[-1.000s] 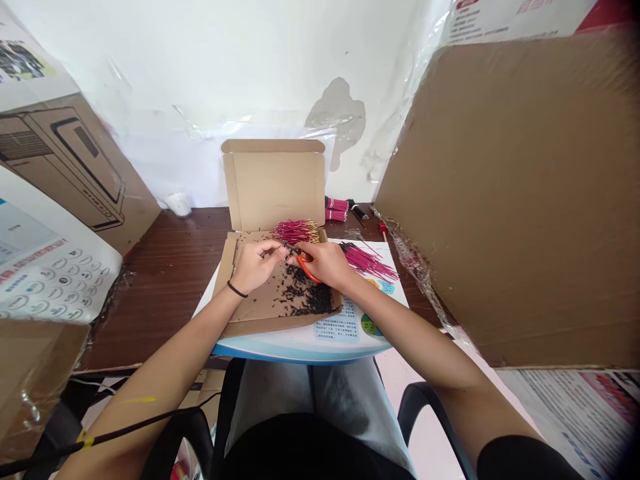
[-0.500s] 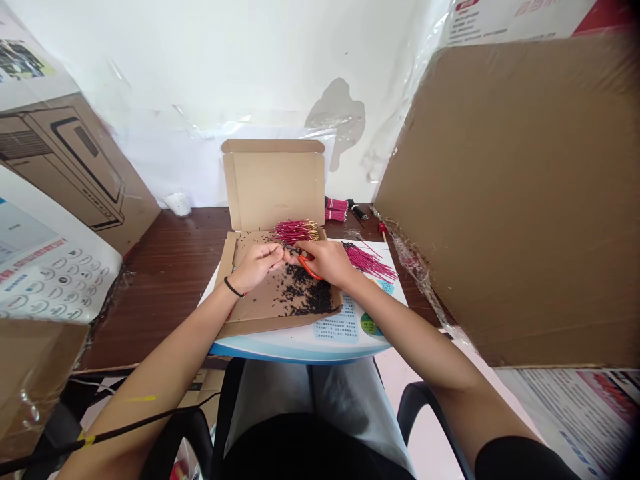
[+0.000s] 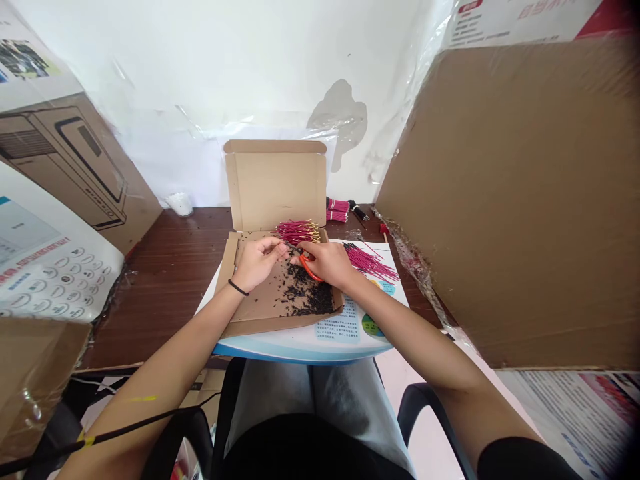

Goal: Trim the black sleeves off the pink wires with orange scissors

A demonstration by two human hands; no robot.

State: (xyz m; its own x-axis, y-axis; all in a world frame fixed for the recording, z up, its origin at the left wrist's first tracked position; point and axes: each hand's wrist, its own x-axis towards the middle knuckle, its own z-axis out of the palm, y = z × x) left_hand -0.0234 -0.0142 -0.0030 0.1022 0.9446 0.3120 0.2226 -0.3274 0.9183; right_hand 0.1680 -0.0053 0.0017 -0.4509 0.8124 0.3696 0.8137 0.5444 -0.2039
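Observation:
My right hand (image 3: 327,261) is closed round orange-handled scissors or cutters (image 3: 309,268), whose dark blades point left toward my other hand. My left hand (image 3: 260,262), with a black band at the wrist, is pinched close to the blade tips; what lies between its fingertips is too small to make out. Both hands are over an open cardboard box (image 3: 245,327). Many short black offcuts (image 3: 313,297) are scattered on its floor, thickest at the right. A heap of dark pink wires with yellowish ends (image 3: 299,231) lies at the box's back.
More pink wires with black ends (image 3: 373,262) lie on a printed white sheet (image 3: 295,350) right of the box. Behind them are tied pink bundles (image 3: 337,210) and a black bundle (image 3: 359,211). A white cup-like container (image 3: 180,204) stands back left. Cardboard panels (image 3: 515,200) flank the desk.
My left hand has shifted slightly, its fingers and thumb changing position near the blades. My right hand keeps its hold on the orange-handled tool. The view has moved a little.

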